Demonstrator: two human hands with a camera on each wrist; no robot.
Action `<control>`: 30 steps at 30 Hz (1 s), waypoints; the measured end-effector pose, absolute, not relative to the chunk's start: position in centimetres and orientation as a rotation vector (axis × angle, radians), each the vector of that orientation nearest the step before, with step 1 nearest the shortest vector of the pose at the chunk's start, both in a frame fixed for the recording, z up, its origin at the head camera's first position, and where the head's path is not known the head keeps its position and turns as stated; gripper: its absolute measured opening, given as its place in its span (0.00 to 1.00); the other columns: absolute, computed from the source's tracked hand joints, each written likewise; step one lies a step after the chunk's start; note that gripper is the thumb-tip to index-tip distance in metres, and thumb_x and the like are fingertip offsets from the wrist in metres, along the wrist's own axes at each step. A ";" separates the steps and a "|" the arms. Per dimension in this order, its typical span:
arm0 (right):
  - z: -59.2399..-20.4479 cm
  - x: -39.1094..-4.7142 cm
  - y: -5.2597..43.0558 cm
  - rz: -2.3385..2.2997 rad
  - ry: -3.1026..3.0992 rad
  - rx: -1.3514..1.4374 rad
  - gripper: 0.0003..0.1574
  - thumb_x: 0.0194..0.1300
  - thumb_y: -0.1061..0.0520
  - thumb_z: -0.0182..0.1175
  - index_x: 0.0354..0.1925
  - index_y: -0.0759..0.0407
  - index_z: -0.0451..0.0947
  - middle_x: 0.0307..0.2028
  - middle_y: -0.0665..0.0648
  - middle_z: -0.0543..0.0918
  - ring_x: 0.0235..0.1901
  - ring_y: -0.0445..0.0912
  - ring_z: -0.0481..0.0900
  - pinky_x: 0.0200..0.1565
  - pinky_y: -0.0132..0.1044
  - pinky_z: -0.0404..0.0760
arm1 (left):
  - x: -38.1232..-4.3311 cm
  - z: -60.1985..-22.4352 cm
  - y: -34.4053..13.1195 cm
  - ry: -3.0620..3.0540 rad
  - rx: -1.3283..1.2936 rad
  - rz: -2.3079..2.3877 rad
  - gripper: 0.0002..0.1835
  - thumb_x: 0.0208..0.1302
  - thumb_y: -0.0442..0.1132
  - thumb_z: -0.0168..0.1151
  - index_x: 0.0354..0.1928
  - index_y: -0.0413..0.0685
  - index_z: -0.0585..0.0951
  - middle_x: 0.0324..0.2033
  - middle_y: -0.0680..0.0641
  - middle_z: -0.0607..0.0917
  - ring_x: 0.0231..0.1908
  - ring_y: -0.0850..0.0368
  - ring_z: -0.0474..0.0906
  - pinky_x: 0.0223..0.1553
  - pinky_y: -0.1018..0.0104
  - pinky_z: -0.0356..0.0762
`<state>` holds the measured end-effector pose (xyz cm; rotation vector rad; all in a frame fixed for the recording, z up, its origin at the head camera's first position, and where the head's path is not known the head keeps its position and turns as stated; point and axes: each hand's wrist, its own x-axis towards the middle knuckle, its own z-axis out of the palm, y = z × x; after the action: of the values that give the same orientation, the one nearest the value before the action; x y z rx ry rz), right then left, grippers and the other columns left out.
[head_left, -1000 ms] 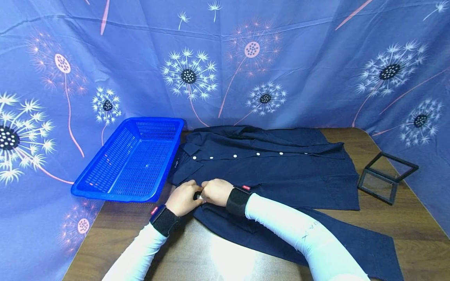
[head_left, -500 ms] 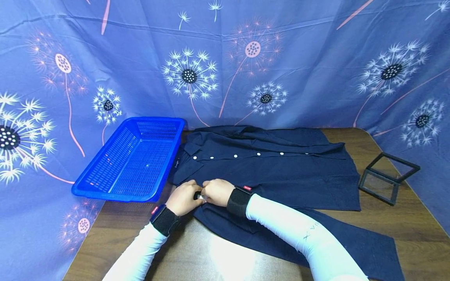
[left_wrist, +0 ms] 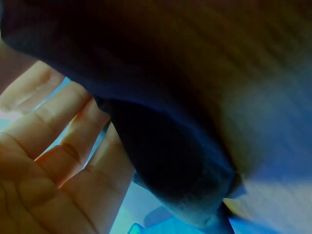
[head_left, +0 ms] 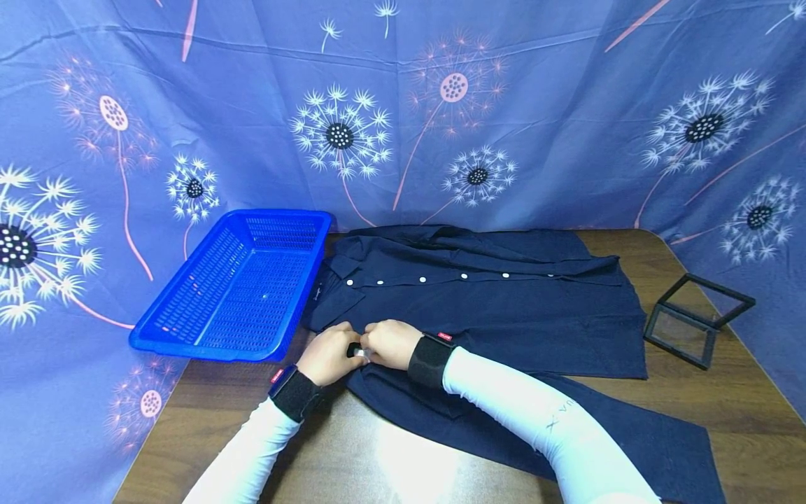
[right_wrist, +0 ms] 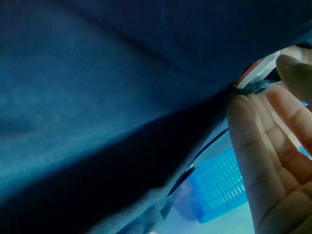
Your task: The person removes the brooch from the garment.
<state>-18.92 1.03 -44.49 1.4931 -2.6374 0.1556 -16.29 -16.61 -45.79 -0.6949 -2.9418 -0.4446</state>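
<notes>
Two hands meet over a navy shirt (head_left: 497, 315) on a wooden table (head_left: 743, 392), watched from my remote seat. The left hand (head_left: 324, 355) grips the shirt near its shoulder, by my reading: thumb and forefinger bend inward, though cloth covers the fingertips in the left wrist view. Facing it, the right hand (head_left: 393, 343) pinches a small pale piece (head_left: 361, 353) where both sets of fingertips come together; I cannot tell what that piece is. The shirt lies under and beyond the fingers, its collar (head_left: 343, 308) just past the left ones, its white buttons (head_left: 422, 279) in a row farther ahead, one sleeve (head_left: 667, 441) trailing to the right beneath the right forearm (head_left: 522, 399). I see trouble first in that pinch: a slipping thumb could drop the piece into the cloth below, out of my sight. Should the hands pull apart sharply, the gripped fabric could strain or crease. Left of the fingers, the blue basket (head_left: 252, 294) sits close beside the collar, and a wide outward sweep could knock it. The black frame (head_left: 688, 316), well right of the fingers, looks at risk only if the shirt's nearby hem (head_left: 634, 322) swings that way.
</notes>
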 end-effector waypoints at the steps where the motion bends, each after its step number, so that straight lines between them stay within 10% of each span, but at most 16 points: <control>1: -44.4 -18.9 1.0 0.161 -2.641 1.492 0.04 0.58 0.53 0.69 0.32 0.52 0.84 0.29 0.49 0.81 0.30 0.43 0.83 0.33 0.37 0.80 | -16.3 -45.8 -16.6 -2.940 -0.696 -0.442 0.14 0.46 0.45 0.77 0.34 0.47 0.87 0.26 0.54 0.79 0.29 0.60 0.78 0.30 0.65 0.74; 30: -44.8 -17.9 0.6 -0.143 -2.481 1.450 0.02 0.57 0.53 0.66 0.29 0.45 0.85 0.31 0.46 0.83 0.31 0.42 0.83 0.33 0.34 0.81 | -16.6 -46.0 -16.8 -2.915 -0.749 -0.461 0.11 0.47 0.44 0.76 0.31 0.47 0.87 0.24 0.55 0.76 0.26 0.62 0.74 0.28 0.68 0.71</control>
<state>-17.95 0.58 -44.77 1.4503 -2.4812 -0.1428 -16.58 -16.84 -45.97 -0.7495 -2.9152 -0.4611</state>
